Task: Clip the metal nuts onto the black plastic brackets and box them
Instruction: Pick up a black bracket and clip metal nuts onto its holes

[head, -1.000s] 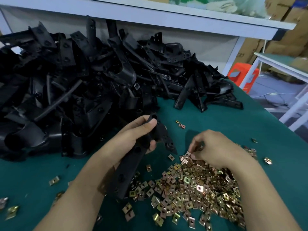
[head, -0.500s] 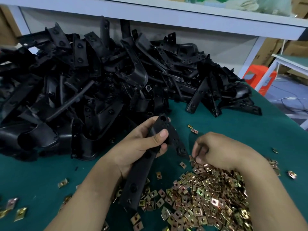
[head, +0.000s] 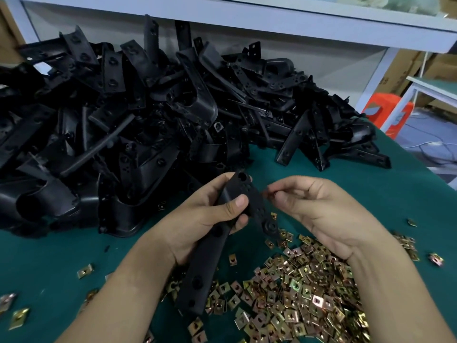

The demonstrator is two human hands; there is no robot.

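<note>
Green worktop [head: 61, 256]: black bracket [head: 202, 268] held above it, tilted, over the left edge of the loose nut pile [head: 296, 293]. Left-hand grip [head: 205, 219] closed round the bracket's middle, thumb on top. Right-hand grip [head: 316, 214] pinches a small nut [head: 267, 194] (blurred) just beside the bracket's upper end. Heap of black brackets [head: 148, 120] behind.

Black plastic brackets [head: 148, 115]: one heap along the desk's [head: 371, 189] far edge, dozens, too tangled to count. One more bracket [head: 205, 263] held in the left hand [head: 205, 219]. Metal nuts [head: 296, 293]: one pile by the near edge, too many to count. Orange stool [head: 380, 112]: one.
</note>
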